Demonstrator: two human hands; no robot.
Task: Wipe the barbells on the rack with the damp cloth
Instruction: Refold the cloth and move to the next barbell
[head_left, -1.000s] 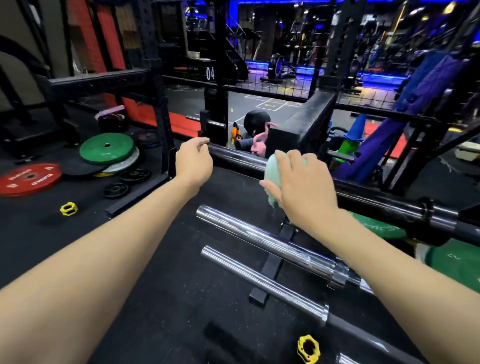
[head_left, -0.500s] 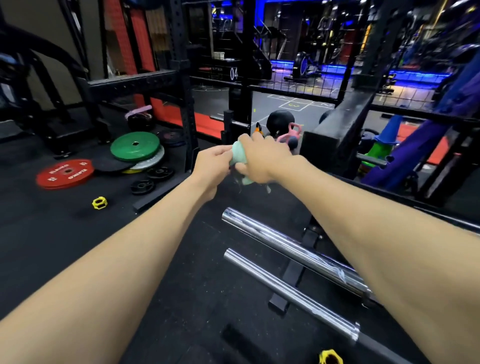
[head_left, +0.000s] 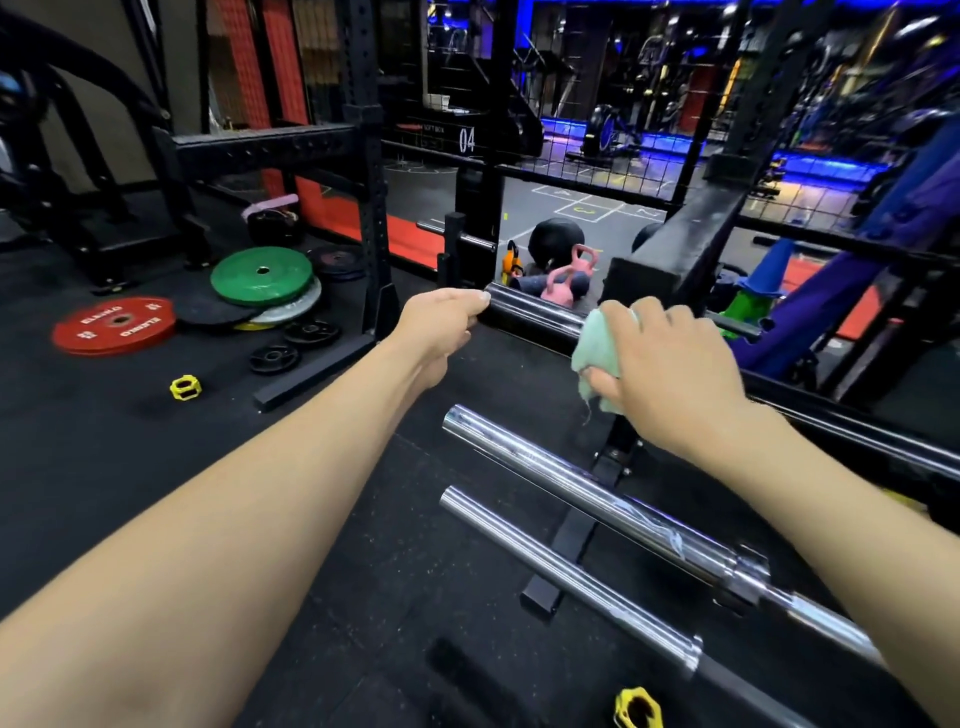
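The pale green cloth sits a little right of the frame's centre, wrapped over the sleeve of the top barbell, which runs from the centre down toward the right edge. The right hand closes over the cloth, fingers curled round it and the bar, thumb pinching the cloth's lower edge. Just left of it the left hand grips the end of the same sleeve with curled fingers, so the dark stretch of bar between the two hands shows bare.

Below, toward lower centre, two more chrome barbells lie parallel on a low black rack: the middle barbell and the lowest barbell, both well apart from the hands. The right forearm crosses over the top bar's further length and hides it.

A yellow collar lies on the black floor at the bottom edge, and another yellow collar at the left. In the left of the frame rest a red plate and a green plate stacked on other plates. Behind the top bar stand pink kettlebells, a black ball and a black upright post.
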